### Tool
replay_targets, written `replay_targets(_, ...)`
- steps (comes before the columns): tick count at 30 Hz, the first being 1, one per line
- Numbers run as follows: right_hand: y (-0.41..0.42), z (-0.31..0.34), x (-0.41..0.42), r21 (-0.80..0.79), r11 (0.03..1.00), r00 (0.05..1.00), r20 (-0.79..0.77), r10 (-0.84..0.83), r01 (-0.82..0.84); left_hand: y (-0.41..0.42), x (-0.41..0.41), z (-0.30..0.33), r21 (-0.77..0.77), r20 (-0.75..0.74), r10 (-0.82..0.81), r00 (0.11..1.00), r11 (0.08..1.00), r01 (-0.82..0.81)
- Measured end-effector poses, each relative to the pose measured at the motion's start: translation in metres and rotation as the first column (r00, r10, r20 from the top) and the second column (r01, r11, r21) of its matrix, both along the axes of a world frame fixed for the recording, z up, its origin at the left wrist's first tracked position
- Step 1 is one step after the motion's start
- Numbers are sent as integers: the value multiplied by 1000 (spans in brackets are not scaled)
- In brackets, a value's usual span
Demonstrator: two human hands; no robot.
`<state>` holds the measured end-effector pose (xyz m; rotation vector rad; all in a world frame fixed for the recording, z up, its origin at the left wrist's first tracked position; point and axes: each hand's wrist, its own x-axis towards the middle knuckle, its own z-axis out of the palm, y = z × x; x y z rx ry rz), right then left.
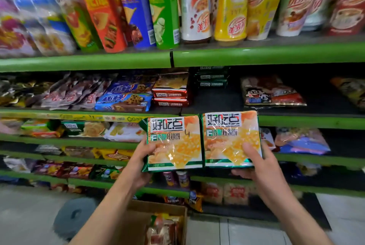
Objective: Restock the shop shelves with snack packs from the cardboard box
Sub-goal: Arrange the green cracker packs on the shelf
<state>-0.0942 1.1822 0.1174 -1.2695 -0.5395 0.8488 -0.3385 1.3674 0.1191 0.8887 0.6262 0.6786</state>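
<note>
Two green-edged packs held side by side in front of the shelves (pixel 276 55), edges touching. Left pack (pixel 173 144) is grasped by the left hand (pixel 138 163), thumb on its left edge. Right pack (pixel 231 138) is grasped by the right hand (pixel 258 167) (thumb over the front). Box (pixel 158 223) sits on the floor below, open, more packs inside.

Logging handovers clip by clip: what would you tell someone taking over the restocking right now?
Left hand grips one green-and-orange biscuit pack; right hand grips a matching pack, side by side before the shelves.
Cardboard box on the floor below holds more packs.
Same-brand green packs are stacked on the upper shelf.
Left: shelve both held packs, then empty the box.
</note>
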Motion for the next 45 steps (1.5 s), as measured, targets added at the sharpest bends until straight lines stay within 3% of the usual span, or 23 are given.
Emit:
replay_targets(5, 19, 5, 19, -57, 994, 995, 52, -87, 90, 28, 10, 0, -14, 64, 60, 996, 998, -59)
replay_targets(9, 46, 13, 19, -75, 992, 987, 129, -96, 106, 56, 15, 5, 57, -38, 28, 999, 998, -26)
replay_targets(13, 70, 16, 6, -66, 994, 987, 142, -80, 90, 78, 20, 7, 17, -41, 20, 999, 1000, -20)
replay_targets(23, 89, 15, -6, -78, 979, 979, 89, -183, 190, 110, 27, 2, 3, -167, -60, 984, 998, 61)
replay_targets(31, 97, 24, -10, -35, 985, 977, 140, -164, 170, 121, 34, 0, -64, -60, -91, 994, 994, 88)
replay_targets(45, 107, 17, 2, -142, 963, 955, 226, -193, 228, 134, 53, 2, -15, -103, -67, 992, 998, 66)
